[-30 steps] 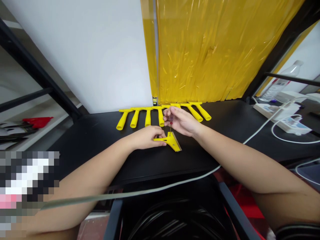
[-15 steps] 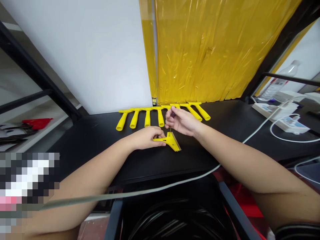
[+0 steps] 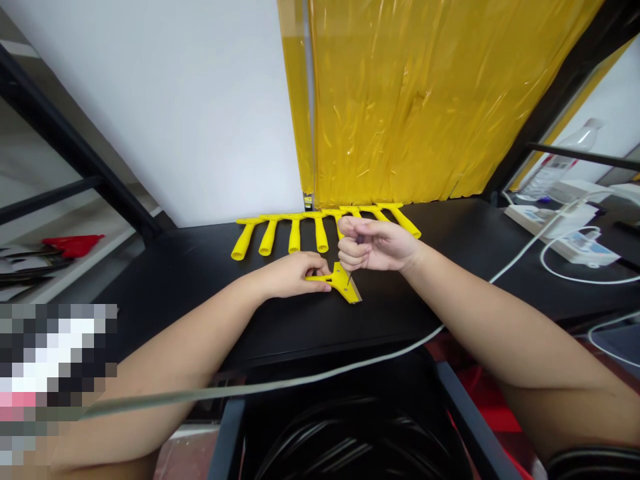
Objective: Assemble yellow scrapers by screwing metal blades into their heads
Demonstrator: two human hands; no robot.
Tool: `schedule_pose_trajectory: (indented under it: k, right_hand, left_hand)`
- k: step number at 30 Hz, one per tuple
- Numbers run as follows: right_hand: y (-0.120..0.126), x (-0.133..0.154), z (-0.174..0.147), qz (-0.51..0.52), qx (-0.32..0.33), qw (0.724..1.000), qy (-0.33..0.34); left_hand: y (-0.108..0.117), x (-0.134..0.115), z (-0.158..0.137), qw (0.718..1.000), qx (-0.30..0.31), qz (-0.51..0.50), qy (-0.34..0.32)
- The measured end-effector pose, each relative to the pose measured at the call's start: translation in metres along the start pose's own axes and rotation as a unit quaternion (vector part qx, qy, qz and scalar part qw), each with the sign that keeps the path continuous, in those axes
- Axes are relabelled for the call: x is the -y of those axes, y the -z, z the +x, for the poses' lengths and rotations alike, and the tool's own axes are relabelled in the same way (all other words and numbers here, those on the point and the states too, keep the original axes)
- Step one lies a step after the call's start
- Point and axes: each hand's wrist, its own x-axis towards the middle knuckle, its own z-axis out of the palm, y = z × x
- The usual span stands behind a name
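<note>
My left hand (image 3: 305, 272) is closed round the handle of a yellow scraper (image 3: 343, 283), which it holds low over the black table, blade edge to the right. Two screw spots show on the scraper's head. My right hand (image 3: 373, 245) is closed on a screwdriver (image 3: 349, 275); most of its handle is hidden in the fingers. The thin shaft points down at the lower screw spot, and I cannot tell whether the tip sits in it. Behind both hands stands a row of several yellow scrapers (image 3: 269, 235), some partly covered by my right hand.
A white cable (image 3: 320, 379) crosses in front of the black table (image 3: 290, 327). At the right are a power strip (image 3: 575, 248) and a clear bottle (image 3: 560, 163). White and yellow panels rise behind the scrapers. A red item (image 3: 74, 245) lies on the left shelf.
My right hand has shifted right and turned over, taking the screwdriver shaft from the upper screw spot to the lower one. My left hand and its scraper have barely moved.
</note>
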Motion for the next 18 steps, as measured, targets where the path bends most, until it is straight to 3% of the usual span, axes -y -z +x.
schedule_pose_trajectory:
  k: [10, 18]
  right_hand:
    - [-0.004, -0.007, 0.002, 0.002, 0.03, 0.999, -0.018]
    - [0.009, -0.01, 0.002, -0.157, 0.003, 0.983, 0.095]
  left_hand:
    - [-0.001, -0.002, 0.0, 1.0, -0.007, -0.008, 0.008]
    - [-0.001, -0.002, 0.0, 1.0, -0.007, -0.006, 0.015]
